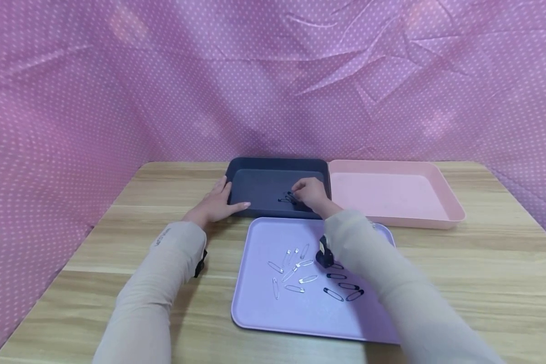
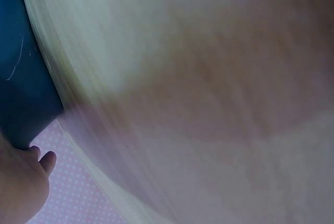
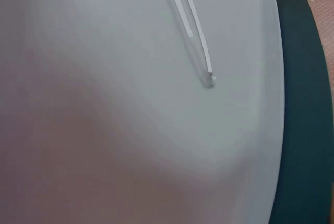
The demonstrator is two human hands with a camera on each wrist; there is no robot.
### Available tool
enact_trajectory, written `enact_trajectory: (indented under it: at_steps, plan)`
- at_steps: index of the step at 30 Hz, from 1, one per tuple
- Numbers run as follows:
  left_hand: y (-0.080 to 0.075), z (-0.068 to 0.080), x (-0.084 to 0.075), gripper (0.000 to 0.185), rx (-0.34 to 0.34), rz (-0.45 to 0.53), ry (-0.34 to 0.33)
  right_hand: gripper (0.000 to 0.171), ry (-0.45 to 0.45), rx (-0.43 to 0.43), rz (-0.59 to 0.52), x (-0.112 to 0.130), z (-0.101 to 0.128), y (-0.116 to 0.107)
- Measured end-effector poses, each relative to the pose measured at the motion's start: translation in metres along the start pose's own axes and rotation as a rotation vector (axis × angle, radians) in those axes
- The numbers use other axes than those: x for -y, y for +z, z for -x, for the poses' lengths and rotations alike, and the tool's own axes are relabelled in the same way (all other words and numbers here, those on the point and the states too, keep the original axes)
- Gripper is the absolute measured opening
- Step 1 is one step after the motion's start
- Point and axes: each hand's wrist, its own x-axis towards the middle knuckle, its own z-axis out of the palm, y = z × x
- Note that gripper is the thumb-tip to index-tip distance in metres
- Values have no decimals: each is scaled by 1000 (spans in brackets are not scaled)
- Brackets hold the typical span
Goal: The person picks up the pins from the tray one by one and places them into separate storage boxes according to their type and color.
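Over dark tray (image 1: 255,172), right hand (image 1: 310,193) on black pins (image 1: 286,198)

Head view high over table, wrist views close, sharing dark tray (image 1: 273,167)

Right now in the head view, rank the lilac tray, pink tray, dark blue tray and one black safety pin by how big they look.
1. Lilac plastic tray, nearest the camera, so unsure.
2. Pink plastic tray.
3. Dark blue plastic tray, possibly the pink tray's true size.
4. Black safety pin.

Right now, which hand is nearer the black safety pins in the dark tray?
Right. The right hand reaches into the dark tray beside the black safety pins; the left hand rests on the tray's left rim.
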Motion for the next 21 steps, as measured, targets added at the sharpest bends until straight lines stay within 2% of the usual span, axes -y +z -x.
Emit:
enact_trajectory:
  at_steps: [11, 21]
  plan:
    - [-1, -2, 0, 105, 0, 6, -8, 17, 22, 2, 3, 1, -9, 8]
    - [-1, -2, 0, 105, 6, 13, -14, 15, 78, 0, 64, 1, -15, 12]
